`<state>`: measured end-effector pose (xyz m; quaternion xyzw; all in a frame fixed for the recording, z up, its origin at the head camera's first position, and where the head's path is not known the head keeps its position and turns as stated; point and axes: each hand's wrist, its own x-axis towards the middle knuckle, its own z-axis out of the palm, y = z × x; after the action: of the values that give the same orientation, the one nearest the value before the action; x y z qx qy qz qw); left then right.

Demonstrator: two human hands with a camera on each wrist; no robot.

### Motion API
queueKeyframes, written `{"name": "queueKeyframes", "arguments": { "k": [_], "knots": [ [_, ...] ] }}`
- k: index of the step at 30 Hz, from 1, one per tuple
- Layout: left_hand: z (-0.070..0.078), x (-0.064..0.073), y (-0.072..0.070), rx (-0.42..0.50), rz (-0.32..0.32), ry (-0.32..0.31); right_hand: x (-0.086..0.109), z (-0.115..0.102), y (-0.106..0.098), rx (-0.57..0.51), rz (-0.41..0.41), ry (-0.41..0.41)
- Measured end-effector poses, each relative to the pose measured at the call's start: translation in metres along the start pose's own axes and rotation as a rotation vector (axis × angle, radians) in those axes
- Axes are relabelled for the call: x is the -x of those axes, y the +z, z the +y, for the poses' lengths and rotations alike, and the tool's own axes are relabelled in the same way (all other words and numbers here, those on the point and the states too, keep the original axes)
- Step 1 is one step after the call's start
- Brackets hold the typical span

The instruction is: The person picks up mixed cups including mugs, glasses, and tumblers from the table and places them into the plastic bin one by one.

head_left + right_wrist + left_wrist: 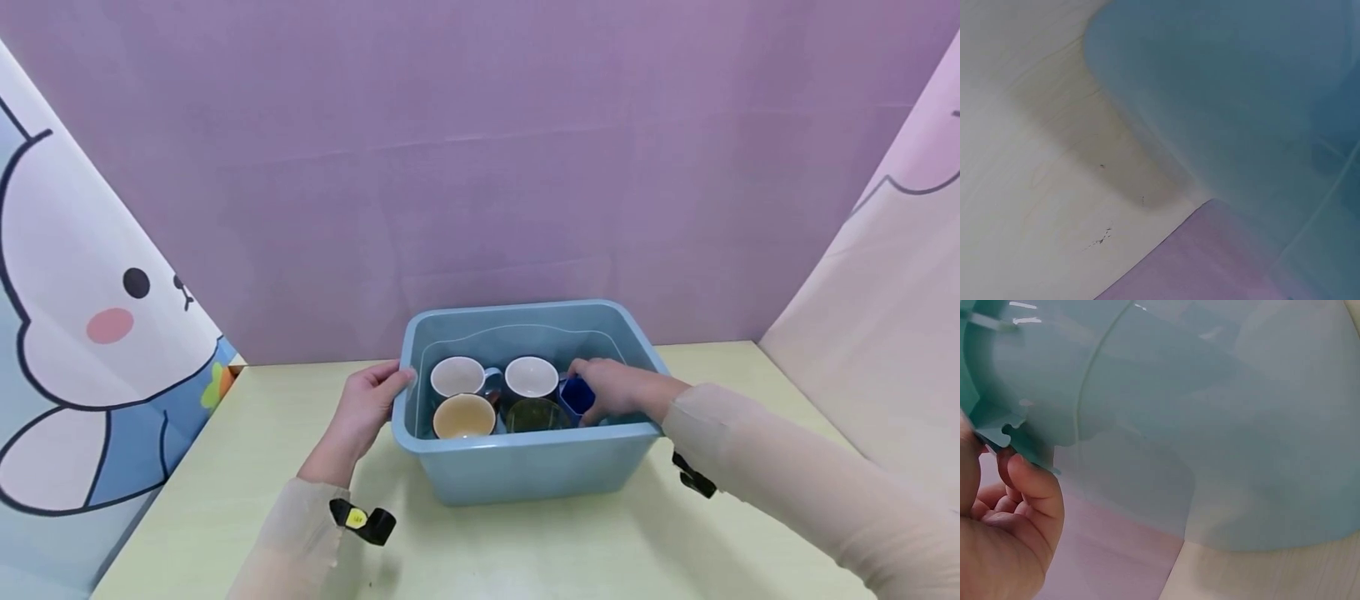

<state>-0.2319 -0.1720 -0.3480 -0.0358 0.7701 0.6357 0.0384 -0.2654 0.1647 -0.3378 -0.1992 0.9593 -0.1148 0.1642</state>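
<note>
A light blue plastic bin (525, 475) stands on the table with several cups inside. My left hand (369, 406) grips the bin's left rim; in the left wrist view its thumb and fingers (1032, 478) pinch the lip from below. Inside the bin at the right, my right hand (618, 390) holds a dark blue cup (576, 395) between thumb and fingers. Beside that cup are a dark green glass (536, 415) and a white-lined mug (531, 377). Farther left sit another white-lined mug (457, 377) and a cream-lined mug (463, 416). The right wrist view shows the bin's outer wall (1210, 94), not the hand.
The pale wooden table (510, 554) runs back to a purple cloth wall (517, 167). A cartoon-printed panel (97, 250) slants along the left, and a pale panel (892, 325) along the right.
</note>
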Motion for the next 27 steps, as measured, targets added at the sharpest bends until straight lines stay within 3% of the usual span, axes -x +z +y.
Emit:
{"name": "queueKeyframes", "arguments": {
  "k": [27],
  "knots": [
    [0.0038,0.003,0.0046,-0.009,-0.013,0.005,0.0089,0.0018,0.0006,-0.052,0.003,0.013]
  ]
}}
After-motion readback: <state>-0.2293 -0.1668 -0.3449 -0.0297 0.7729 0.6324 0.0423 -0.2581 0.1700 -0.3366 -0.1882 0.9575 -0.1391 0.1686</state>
